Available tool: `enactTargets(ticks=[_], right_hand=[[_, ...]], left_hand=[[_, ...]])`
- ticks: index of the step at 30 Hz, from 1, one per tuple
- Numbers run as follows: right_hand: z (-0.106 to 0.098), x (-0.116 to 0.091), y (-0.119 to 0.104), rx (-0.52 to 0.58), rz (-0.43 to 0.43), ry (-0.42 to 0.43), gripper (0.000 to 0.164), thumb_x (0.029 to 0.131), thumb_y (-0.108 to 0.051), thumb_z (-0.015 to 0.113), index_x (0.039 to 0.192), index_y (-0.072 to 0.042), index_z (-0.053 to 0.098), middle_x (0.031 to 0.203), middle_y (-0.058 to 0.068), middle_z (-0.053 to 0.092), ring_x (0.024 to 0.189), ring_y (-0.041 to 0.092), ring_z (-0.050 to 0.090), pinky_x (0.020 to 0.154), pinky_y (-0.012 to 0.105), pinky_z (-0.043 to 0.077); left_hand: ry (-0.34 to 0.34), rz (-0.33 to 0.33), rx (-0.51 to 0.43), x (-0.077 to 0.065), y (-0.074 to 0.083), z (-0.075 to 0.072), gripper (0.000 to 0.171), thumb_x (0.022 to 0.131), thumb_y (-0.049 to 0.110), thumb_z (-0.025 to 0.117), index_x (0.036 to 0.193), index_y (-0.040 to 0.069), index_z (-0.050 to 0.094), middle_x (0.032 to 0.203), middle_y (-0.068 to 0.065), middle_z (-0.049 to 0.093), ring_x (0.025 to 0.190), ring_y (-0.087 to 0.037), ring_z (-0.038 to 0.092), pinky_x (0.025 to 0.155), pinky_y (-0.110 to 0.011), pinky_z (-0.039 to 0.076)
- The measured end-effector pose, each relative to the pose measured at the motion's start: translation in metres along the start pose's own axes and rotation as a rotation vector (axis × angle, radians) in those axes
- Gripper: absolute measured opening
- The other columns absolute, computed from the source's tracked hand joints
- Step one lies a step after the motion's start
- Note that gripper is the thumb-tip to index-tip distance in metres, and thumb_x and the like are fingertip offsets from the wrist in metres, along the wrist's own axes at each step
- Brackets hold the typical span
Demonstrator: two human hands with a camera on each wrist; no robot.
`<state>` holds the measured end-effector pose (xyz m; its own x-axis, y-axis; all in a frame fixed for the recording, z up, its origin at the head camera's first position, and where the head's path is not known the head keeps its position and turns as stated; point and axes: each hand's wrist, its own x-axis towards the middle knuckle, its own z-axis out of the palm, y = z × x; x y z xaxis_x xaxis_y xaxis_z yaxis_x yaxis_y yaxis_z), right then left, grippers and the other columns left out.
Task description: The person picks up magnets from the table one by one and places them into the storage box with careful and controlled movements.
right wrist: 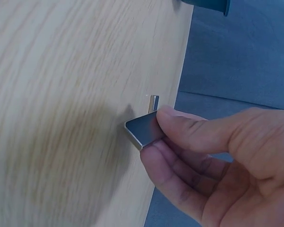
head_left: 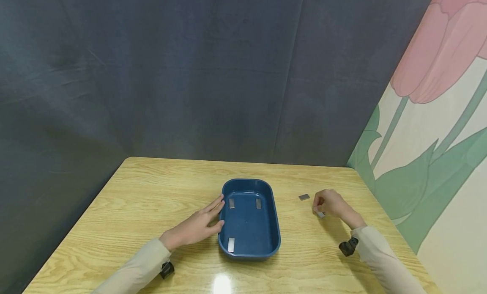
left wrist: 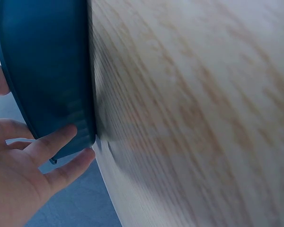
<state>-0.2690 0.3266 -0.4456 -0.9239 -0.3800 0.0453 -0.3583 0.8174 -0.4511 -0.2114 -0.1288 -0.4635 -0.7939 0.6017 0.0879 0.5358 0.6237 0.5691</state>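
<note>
Left of centre in the head view, my left hand (head_left: 195,229) has its fingers spread against the left side of a blue rectangular tray (head_left: 251,226). The left wrist view shows those fingertips resting on the tray's outer wall (left wrist: 47,61). Inside lie three small silvery rectangular metal blocks: one at the back left (head_left: 231,203), one at the back right (head_left: 258,204), one at the front left (head_left: 231,244). To the tray's right, my right hand (head_left: 332,204) pinches another shiny metal block (right wrist: 144,129) between thumb and fingers, close over the table.
Another flat metal block (head_left: 304,197) lies on the wooden table (head_left: 163,182), just left of the right hand. A dark curtain (head_left: 209,82) hangs behind the table. On the right stands a wall (head_left: 449,218) painted with pink tulips.
</note>
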Motion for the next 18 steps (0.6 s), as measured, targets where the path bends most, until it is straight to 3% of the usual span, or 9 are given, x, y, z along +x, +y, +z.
enactTargets(ticks=[18], right_hand=[[-0.0012, -0.0007, -0.0084, -0.003, -0.06, 0.025, 0.021, 0.079, 0.008, 0.075, 0.072, -0.009, 0.066, 0.063, -0.005, 0.061, 0.05, 0.01, 0.054, 0.054, 0.032, 0.046]], left_hand=[[0.0, -0.001, 0.005, 0.0001, 0.001, -0.0005, 0.066, 0.104, 0.037, 0.049, 0.156, 0.002, 0.025, 0.166, -0.005, 0.007, 0.144, -0.028, 0.025, 0.111, -0.045, 0.034]])
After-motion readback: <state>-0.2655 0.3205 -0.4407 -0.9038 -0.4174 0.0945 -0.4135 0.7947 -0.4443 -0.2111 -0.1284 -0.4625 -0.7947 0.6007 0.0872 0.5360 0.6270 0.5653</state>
